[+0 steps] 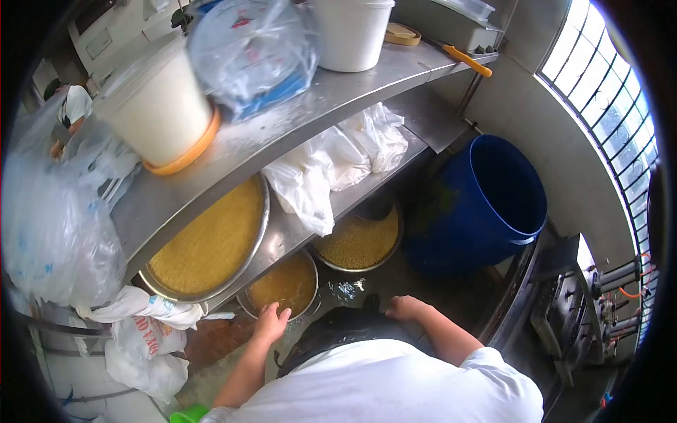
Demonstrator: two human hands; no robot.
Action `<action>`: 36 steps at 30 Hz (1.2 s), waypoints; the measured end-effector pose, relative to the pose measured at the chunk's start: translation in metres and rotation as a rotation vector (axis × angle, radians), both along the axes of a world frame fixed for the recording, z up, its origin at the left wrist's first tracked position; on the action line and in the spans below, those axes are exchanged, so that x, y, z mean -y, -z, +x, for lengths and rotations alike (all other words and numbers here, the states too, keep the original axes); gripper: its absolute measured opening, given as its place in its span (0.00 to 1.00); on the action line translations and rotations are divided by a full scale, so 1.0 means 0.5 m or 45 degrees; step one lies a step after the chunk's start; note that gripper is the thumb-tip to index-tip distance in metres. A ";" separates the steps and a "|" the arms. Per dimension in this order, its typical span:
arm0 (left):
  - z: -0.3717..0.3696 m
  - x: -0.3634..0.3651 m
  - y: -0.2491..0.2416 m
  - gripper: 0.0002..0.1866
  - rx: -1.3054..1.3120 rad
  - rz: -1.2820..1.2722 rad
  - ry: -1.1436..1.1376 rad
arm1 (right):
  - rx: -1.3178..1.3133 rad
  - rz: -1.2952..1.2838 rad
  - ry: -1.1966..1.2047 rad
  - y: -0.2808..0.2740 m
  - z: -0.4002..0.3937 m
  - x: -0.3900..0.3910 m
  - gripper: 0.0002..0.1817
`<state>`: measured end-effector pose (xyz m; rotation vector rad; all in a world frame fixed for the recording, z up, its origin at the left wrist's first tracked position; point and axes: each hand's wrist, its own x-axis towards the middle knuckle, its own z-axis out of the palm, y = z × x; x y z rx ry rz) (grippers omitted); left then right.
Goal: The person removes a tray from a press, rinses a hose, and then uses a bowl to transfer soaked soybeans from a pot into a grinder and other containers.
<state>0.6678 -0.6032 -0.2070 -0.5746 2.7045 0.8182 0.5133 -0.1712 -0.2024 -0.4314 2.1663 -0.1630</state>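
Note:
My left hand is beside the near rim of a metal pot of murky yellow-brown liquid, its fingers a little apart and nothing visible in them. Over my dark-clad lap, my right hand has its fingers curled in loosely, and I see nothing in it. Beyond my hands a metal bowl of yellow grains or beans stands on the floor, with a dark object partly over its far side. A larger metal basin of yellow contents rests on the lower shelf.
A steel shelf crosses ahead, carrying white buckets and an orange-handled knife. White plastic bags lie on the lower shelf. A blue barrel and a stove stand to the right. Another person is far left.

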 end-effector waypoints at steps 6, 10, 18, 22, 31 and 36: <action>-0.193 -0.071 0.057 0.37 -0.396 0.396 -0.455 | -0.202 -0.234 0.154 0.044 -0.156 -0.094 0.33; -0.349 -0.077 -0.033 0.25 -0.585 0.542 -0.489 | -0.334 -0.377 0.245 0.007 -0.275 -0.120 0.31; -0.453 -0.214 -0.141 0.18 -0.155 1.156 -0.500 | -0.762 -0.937 0.641 -0.130 -0.692 0.000 0.30; -0.525 -0.257 -0.163 0.22 0.052 1.048 -0.067 | -1.021 -1.009 0.578 -0.260 -0.873 0.085 0.43; -0.934 -0.333 -0.391 0.36 -1.132 0.507 0.108 | -0.885 -0.885 -0.382 -0.364 -1.105 0.181 0.27; -1.096 -0.370 -0.348 0.22 -0.848 0.358 0.069 | -0.657 -0.744 -0.212 -0.399 -1.162 0.177 0.23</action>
